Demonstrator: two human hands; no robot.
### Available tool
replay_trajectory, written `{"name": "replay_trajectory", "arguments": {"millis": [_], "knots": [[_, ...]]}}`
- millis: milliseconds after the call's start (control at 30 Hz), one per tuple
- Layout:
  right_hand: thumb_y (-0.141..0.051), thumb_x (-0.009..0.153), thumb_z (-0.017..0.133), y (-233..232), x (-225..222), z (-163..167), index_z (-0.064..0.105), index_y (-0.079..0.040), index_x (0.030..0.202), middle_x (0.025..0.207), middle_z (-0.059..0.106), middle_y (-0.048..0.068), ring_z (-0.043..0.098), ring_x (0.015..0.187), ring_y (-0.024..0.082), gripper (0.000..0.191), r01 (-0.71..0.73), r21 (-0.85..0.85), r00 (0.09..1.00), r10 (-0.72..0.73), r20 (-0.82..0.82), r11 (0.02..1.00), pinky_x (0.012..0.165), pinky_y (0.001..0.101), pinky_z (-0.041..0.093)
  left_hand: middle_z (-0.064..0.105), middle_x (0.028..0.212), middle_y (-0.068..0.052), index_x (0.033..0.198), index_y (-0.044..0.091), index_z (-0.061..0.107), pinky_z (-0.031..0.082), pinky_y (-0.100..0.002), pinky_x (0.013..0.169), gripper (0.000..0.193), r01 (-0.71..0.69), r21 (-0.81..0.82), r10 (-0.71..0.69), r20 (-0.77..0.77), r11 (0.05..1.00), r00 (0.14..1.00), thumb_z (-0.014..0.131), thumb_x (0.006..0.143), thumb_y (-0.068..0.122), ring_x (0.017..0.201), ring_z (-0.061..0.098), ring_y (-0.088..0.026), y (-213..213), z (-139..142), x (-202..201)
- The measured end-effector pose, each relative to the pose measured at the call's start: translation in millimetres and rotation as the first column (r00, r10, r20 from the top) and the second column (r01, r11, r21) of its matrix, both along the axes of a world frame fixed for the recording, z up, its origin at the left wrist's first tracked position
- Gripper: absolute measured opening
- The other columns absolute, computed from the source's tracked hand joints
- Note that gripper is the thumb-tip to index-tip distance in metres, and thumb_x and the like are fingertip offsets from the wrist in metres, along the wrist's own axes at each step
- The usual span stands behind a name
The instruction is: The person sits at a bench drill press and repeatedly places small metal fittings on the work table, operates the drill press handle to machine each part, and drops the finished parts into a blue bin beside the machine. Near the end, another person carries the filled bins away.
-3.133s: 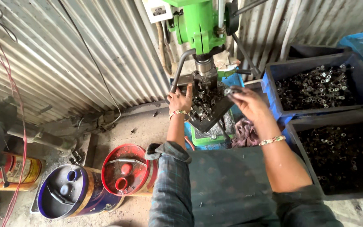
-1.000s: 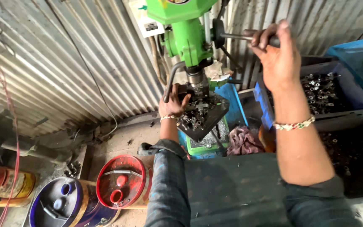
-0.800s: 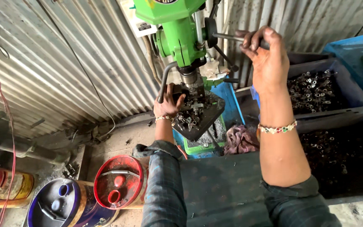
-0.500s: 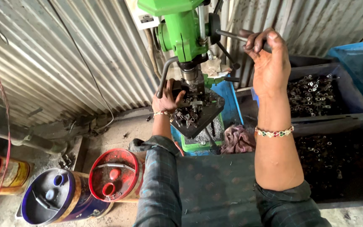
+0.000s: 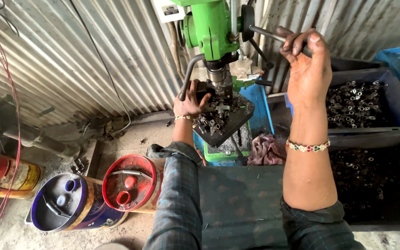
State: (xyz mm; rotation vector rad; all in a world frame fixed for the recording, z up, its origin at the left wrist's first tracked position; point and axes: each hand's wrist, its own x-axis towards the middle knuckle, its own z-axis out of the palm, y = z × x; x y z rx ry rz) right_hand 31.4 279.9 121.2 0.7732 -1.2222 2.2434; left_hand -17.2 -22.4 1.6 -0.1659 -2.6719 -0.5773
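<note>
Drilling step in hand. Right hand [image 5: 307, 65], fingers closed round feed lever [image 5: 265, 33], upper right of frame. Left hand [image 5: 191, 98] steadies small metal part [image 5: 217, 111] on drill table [image 5: 237, 121], frame centre (fingers' grip unclear). Next move, as judged: steady downward pull.

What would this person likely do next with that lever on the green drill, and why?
Probably pull the lever down. The right hand grips it, the left hand steadies a small metal part on the drill table, and the drill tip hangs just above that part, so lowering it looks like the next step.
</note>
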Motion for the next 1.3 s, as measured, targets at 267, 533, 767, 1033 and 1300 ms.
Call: {"name": "replay_trajectory", "arguments": {"millis": [267,533,767,1033,1300], "knots": [[-0.033,0.111,0.052,-1.7,0.3,-4.0,0.052,-0.008,0.092,0.098,0.058,0.008,0.061,0.126,0.026,0.032,0.003,0.000,1.000,-0.003,-0.006,1.000,0.100,0.0331,0.050,0.069,0.119,-0.018,0.134,0.019,0.053,0.055,-0.052,0.089,0.063,0.008,0.009,-0.007,-0.039,1.000,0.999,0.066,0.088,0.060,0.108,0.068,-0.042,-1.5,-3.3,-0.7],[-0.034,0.111,0.055,-1.3,0.5,-7.5,0.053,-0.008,0.091,0.097,0.057,0.007,0.061,0.128,0.028,0.033,0.023,-0.003,1.000,-0.023,0.008,1.000,0.100,0.0342,0.051,0.068,0.119,-0.018,0.135,0.020,0.052,0.055,-0.053,0.089,0.065,-0.007,-0.010,0.007,0.001,1.000,1.000,0.064,0.088,0.063,0.109,0.067,-0.042,-0.6,-5.1,-3.7],[-0.035,0.112,0.054,0.4,2.1,-12.3,0.054,-0.008,0.093,0.100,0.058,0.008,0.060,0.131,0.028,0.033,-0.002,0.004,1.000,0.002,-0.012,1.000,0.103,0.0343,0.052,0.069,0.118,-0.019,0.133,0.019,0.053,0.056,-0.053,0.087,0.065,0.028,0.012,-0.027,-0.058,1.000,0.998,0.064,0.087,0.064,0.107,0.068,-0.043,-0.8,-4.9,-4.1],[-0.037,0.112,0.056,1.0,0.7,-17.6,0.054,-0.009,0.096,0.103,0.059,0.008,0.058,0.135,0.028,0.033,-0.021,0.009,1.000,0.021,-0.016,1.000,0.106,0.0350,0.052,0.069,0.115,-0.021,0.134,0.020,0.052,0.056,-0.053,0.086,0.065,-0.003,-0.005,0.002,-0.022,1.000,1.000,0.065,0.087,0.063,0.105,0.068,-0.043,-0.1,-3.7,-3.9],[-0.037,0.110,0.058,1.4,-2.4,-22.8,0.054,-0.009,0.094,0.102,0.058,0.008,0.058,0.134,0.029,0.032,-0.012,0.002,1.000,0.012,-0.011,1.000,0.105,0.0358,0.053,0.069,0.116,-0.020,0.136,0.021,0.052,0.056,-0.053,0.087,0.065,0.005,-0.007,-0.005,0.007,1.000,1.000,0.063,0.088,0.064,0.106,0.068,-0.043,0.9,-3.7,-6.0]]}}
